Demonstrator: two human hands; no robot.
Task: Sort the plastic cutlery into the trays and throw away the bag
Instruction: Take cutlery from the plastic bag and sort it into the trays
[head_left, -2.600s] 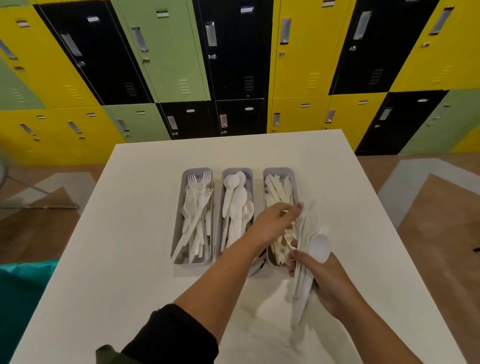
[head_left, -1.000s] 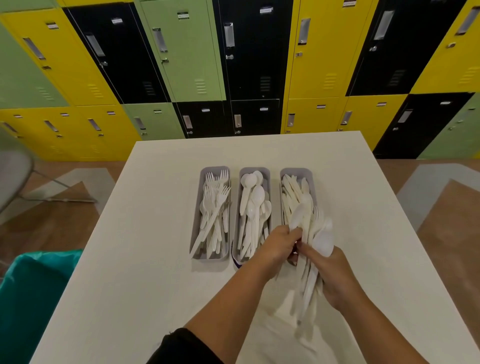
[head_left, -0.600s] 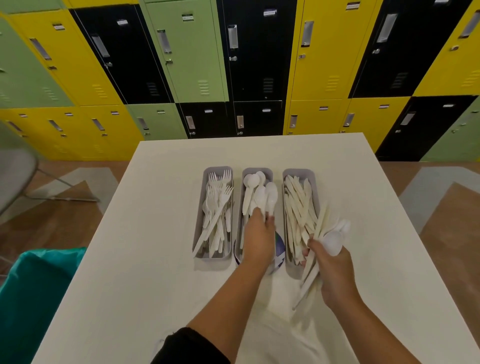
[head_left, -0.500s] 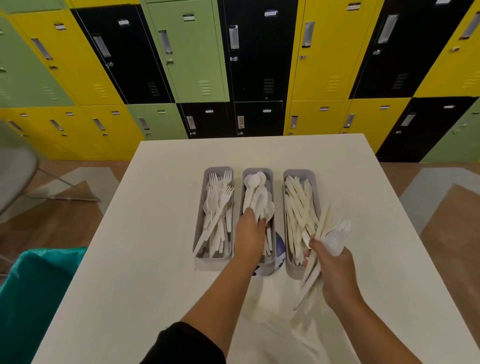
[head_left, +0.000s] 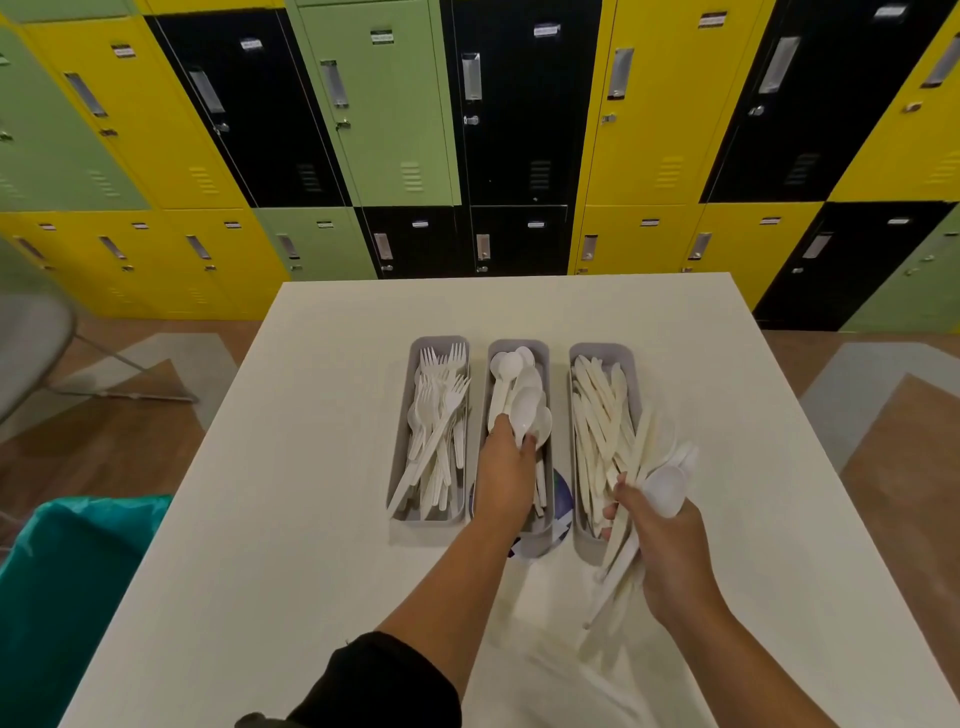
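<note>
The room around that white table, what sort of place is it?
Probably a locker or staff break room. Yellow, black and green metal lockers line the back wall, a folding chair stands to the left, and a bin with a teal liner sits beside the table.

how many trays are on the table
3, side by side mid-table: the fork tray on the left, the spoon tray in the middle under the left hand, the knife tray on the right.

Lockers (head_left: 395, 114) – yellow, black, green – behind white table (head_left: 291, 519).
</note>
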